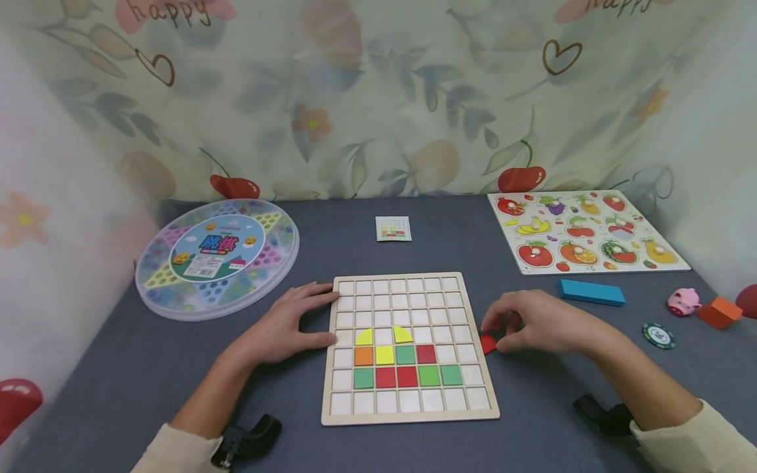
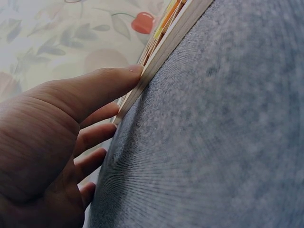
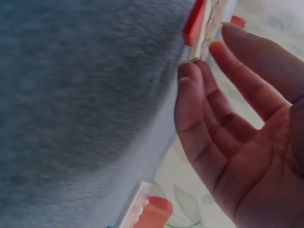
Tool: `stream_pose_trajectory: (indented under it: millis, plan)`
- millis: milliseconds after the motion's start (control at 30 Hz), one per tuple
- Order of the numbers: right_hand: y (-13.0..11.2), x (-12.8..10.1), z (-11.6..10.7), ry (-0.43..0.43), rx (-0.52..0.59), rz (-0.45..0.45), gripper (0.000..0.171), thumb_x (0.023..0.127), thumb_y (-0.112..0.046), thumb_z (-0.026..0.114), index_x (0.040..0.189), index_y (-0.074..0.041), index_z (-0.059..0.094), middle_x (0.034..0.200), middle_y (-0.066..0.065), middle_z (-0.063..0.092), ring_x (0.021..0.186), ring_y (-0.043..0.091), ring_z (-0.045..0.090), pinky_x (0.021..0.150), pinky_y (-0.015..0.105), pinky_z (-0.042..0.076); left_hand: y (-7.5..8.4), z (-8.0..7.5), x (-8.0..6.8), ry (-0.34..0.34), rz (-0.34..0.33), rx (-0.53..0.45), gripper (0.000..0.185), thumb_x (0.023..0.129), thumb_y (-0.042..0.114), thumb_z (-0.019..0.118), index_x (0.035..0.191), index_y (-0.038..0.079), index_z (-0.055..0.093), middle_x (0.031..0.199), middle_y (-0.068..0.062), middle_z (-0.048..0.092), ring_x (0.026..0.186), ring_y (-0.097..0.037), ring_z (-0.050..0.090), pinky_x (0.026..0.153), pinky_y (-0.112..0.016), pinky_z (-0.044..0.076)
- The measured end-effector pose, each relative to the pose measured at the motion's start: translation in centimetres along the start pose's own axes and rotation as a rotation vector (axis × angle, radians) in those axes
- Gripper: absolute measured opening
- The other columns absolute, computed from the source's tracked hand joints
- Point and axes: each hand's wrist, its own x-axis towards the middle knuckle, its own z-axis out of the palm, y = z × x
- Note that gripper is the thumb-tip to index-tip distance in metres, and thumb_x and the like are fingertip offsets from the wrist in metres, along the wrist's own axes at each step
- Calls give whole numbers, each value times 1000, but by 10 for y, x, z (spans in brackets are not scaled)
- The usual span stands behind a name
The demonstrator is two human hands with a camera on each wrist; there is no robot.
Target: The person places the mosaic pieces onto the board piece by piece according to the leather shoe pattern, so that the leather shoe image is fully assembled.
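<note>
A grey cloth-covered table point(image 1: 148, 368) is carrying the grid board point(image 1: 408, 348). The left hand point(image 1: 284, 328) is bracing the board's nine-o'clock edge, fingers spread. At three o'clock, the right hand point(image 1: 532, 323) is hovering over a red tile point(image 1: 488, 343), fingers relaxed, possibly touching it. Floral fabric point(image 1: 378, 98) is hanging at twelve.

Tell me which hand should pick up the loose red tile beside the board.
Right. The right hand already hovers at the red tile, while the left hand rests against the board on its far side.
</note>
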Motion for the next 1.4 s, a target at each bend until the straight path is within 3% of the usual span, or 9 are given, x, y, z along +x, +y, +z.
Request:
stream_pose_trajectory:
  millis: [333,700,867,967,1133,1400]
  plan:
    - [3,4,7,-2,-34,-17,25,84,-22,85,107,-22,75,92,-4,60,78,11,54,66,26,47,0,0,-1,3,0,0,74,92,45,77,155,17,50,165,-12,37,156,-44,22,120,-71,19]
    - [2,7,8,6,-43,6,24,81,-22,89,87,-20,66,79,-6,60,71,12,55,62,26,47,0,0,-2,4,5,2,73,92,47,76,155,18,50,165,-11,38,155,-43,24,117,-71,24]
    - [-2,5,3,-49,36,11,20,87,-18,82,105,-19,74,79,-4,62,68,13,56,60,27,47,-2,1,-2,8,9,2,74,92,46,76,155,18,50,166,-11,37,155,-43,23,118,-71,24]
    - [-4,5,-1,-36,73,-11,23,92,-17,77,115,-19,76,86,-4,65,73,15,58,63,27,49,-3,1,-1,9,8,3,74,92,45,77,155,18,50,166,-10,37,155,-43,23,118,-70,24]
    - [-11,10,-1,13,117,-49,18,93,-19,77,110,-17,76,85,-4,67,76,17,60,65,26,50,-2,0,-1,5,5,3,74,92,45,77,155,17,50,165,-11,37,155,-43,23,118,-71,23]
    - [-28,24,10,-5,188,-62,19,93,-20,77,110,-13,72,77,0,65,66,19,60,59,27,50,-2,0,0,1,3,-1,75,92,47,76,155,18,50,166,-11,37,155,-43,23,118,-71,23]
